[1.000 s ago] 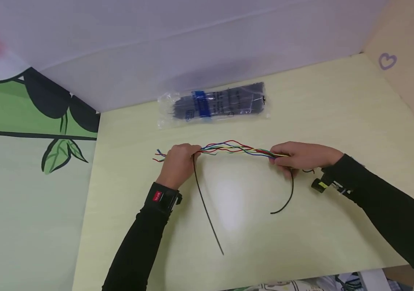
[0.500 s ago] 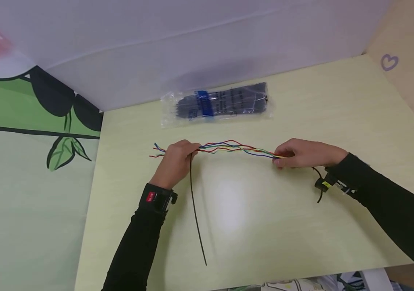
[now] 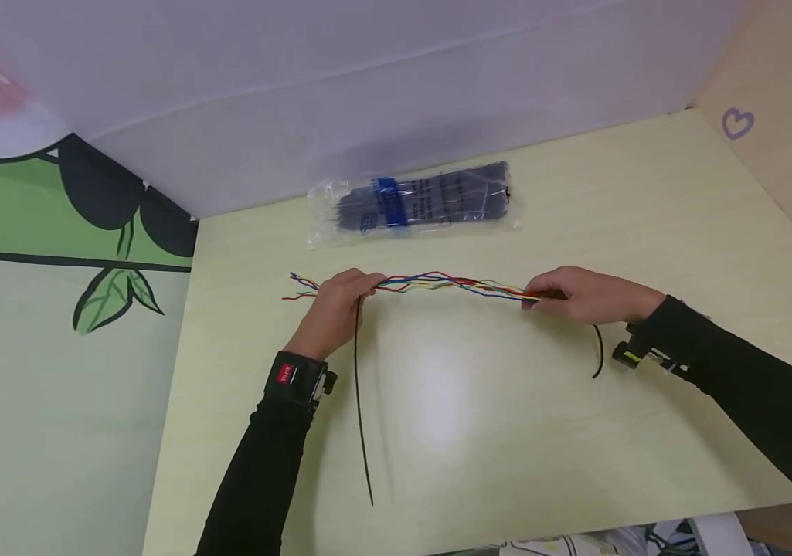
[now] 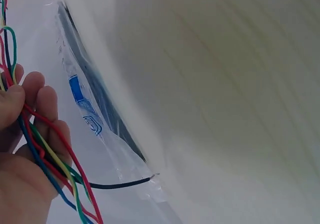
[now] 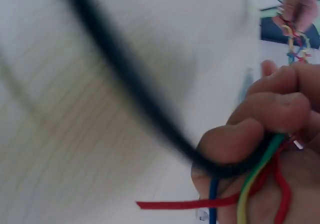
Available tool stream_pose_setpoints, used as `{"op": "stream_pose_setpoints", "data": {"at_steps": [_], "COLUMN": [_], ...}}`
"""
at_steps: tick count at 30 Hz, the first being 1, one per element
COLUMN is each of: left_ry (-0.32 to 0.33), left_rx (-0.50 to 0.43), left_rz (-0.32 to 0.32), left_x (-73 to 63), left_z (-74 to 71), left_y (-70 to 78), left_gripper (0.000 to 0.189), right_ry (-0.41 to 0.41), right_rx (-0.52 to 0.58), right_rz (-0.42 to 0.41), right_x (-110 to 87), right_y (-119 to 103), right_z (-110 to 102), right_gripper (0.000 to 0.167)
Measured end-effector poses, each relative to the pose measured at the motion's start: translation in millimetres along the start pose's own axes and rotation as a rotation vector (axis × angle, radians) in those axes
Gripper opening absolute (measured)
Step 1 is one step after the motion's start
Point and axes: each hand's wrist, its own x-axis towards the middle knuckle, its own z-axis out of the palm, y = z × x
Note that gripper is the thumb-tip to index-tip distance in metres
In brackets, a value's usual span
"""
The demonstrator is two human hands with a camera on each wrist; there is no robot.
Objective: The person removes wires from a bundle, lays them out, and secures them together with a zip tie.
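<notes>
A bundle of thin colored electrical wires (image 3: pixel 447 282), red, blue, green and yellow, spans between the two hands above the table. My left hand (image 3: pixel 334 310) pinches it near one end, and loose wire tips (image 3: pixel 301 286) stick out past the fingers. Beneath that hand a black wire (image 3: pixel 362 417) hangs down. At the other end my right hand (image 3: pixel 583 295) grips the bundle between thumb and fingers. A shorter black wire (image 3: pixel 599 354) curves below the right wrist. In the right wrist view, green, yellow, red and blue wires (image 5: pixel 250 184) cross the right palm, with the fingers curled over them.
A clear plastic bag (image 3: pixel 423 202) of dark thin strips with a blue band lies at the back of the pale table (image 3: pixel 493 432). Behind it rises a pale wall (image 3: pixel 396 100). Bags and a white post (image 3: pixel 718 534) show below the front edge.
The black wire under the left hand has swung left to hang nearly straight. The black wire by the right hand has shifted right, toward the wrist. Both hands keep hold of the bundle.
</notes>
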Motion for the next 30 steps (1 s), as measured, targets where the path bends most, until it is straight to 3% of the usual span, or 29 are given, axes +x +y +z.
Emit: {"op": "stream_pose_setpoints", "data": {"at_steps": [3,8,10,12,16,21,25,30], "left_ry": [-0.024,-0.125,-0.151,-0.164,-0.134,-0.114,-0.131,-0.085], "left_rx": [0.085,0.317,0.365,0.378,0.352,0.317,0.384,0.470], "left_rz": [0.044,0.141,0.139,0.121,0.082,0.026,-0.014,-0.050], "left_x": [-0.5,5.3,9.8,14.9,24.4,37.3,44.4,47.2], "left_z": [0.3,2.3,2.8,4.6,13.2,22.7,26.1,25.1], "left_y": [1.3,7.6,9.4,10.1,7.8,5.9,3.4,2.0], "left_gripper": [0.049,0.055,0.053,0.053,0.051,0.047,0.034,0.025], "right_ry": [0.049,0.316,0.405,0.447,0.440,0.378,0.365,0.398], "right_rx": [-0.240,-0.772,-0.921,-1.002,-1.032,-0.951,-0.950,-1.013], "right_rz": [-0.080,-0.261,-0.301,-0.305,-0.235,-0.118,-0.100,-0.115], "right_x": [1.7,10.4,16.2,21.3,26.6,24.8,27.0,31.0], "right_y": [4.3,17.0,22.2,27.5,40.5,54.5,54.4,59.5], "right_z": [2.6,0.8,-1.7,-3.6,-6.6,-8.3,-7.0,-10.3], "right_gripper": [0.011,0.025,0.029,0.028,0.022,0.010,0.007,0.012]}}
